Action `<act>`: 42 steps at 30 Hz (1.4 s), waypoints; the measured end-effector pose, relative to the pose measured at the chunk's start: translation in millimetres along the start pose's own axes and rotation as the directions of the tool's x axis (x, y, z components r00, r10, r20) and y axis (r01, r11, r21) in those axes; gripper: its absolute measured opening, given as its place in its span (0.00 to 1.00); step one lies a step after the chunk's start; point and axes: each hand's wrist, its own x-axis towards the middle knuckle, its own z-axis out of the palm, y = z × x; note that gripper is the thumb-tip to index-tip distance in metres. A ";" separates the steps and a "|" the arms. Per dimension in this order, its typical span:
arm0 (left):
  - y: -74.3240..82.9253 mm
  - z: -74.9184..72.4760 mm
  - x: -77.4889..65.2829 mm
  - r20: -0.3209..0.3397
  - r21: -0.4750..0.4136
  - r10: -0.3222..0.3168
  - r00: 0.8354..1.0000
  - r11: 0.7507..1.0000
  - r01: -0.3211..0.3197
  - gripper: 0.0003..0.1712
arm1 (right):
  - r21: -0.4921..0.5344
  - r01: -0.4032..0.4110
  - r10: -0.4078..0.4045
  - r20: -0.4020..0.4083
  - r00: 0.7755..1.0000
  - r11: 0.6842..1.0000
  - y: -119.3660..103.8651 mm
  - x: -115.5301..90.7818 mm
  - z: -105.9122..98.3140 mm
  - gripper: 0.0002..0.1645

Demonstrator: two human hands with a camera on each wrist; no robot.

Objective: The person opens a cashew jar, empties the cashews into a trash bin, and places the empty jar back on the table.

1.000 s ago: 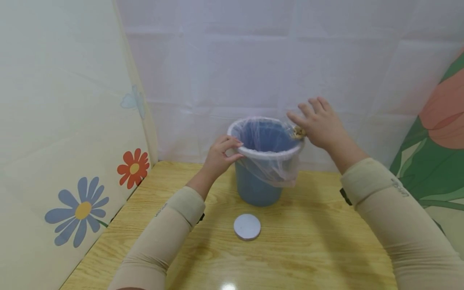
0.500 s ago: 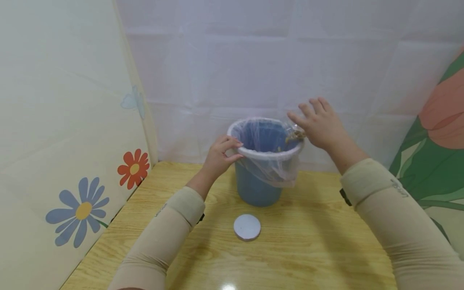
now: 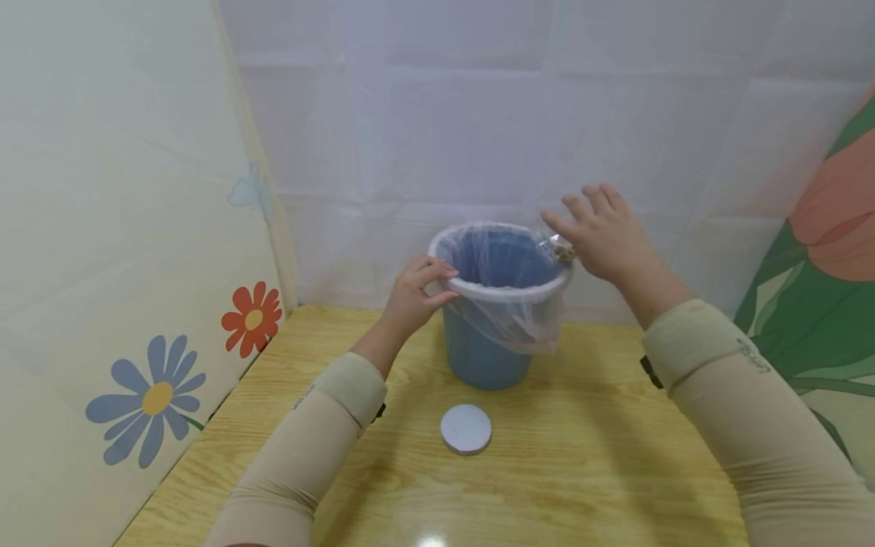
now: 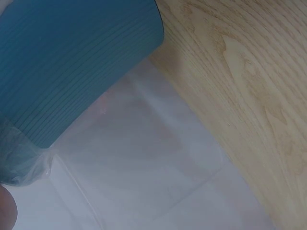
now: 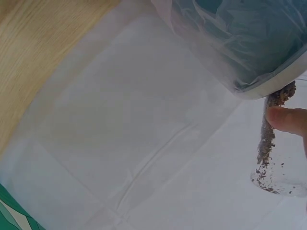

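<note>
A blue trash bin with a white rim stands on the table, lined with a thin clear pinkish bag folded over the rim. At the rim's left side, my left hand pinches the edge between thumb and fingers. My right hand holds a clear jar, tilted, its mouth end at the bin's right rim. Brown crumbly bits lie along the jar's lower side and by its mouth. In the head view the hand hides most of the jar. A fingertip shows at the left wrist view's edge.
On the wood-grain table, in front of the bin, lies a round white lid. A white cloth backdrop hangs close behind the bin. Flower-printed panels stand at the left and right sides.
Half a second ago brown bits were dropping from the jar into the bin; now none are seen falling. The bits in the jar have shifted. Both hands keep nearly the same place.
</note>
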 end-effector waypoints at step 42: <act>-0.2 -0.1 -0.7 -0.024 -0.006 0.014 1.000 1.000 -0.014 0.16 | -0.072 0.132 -0.129 0.041 0.991 0.989 -6.2 3.8 -3.3 0.42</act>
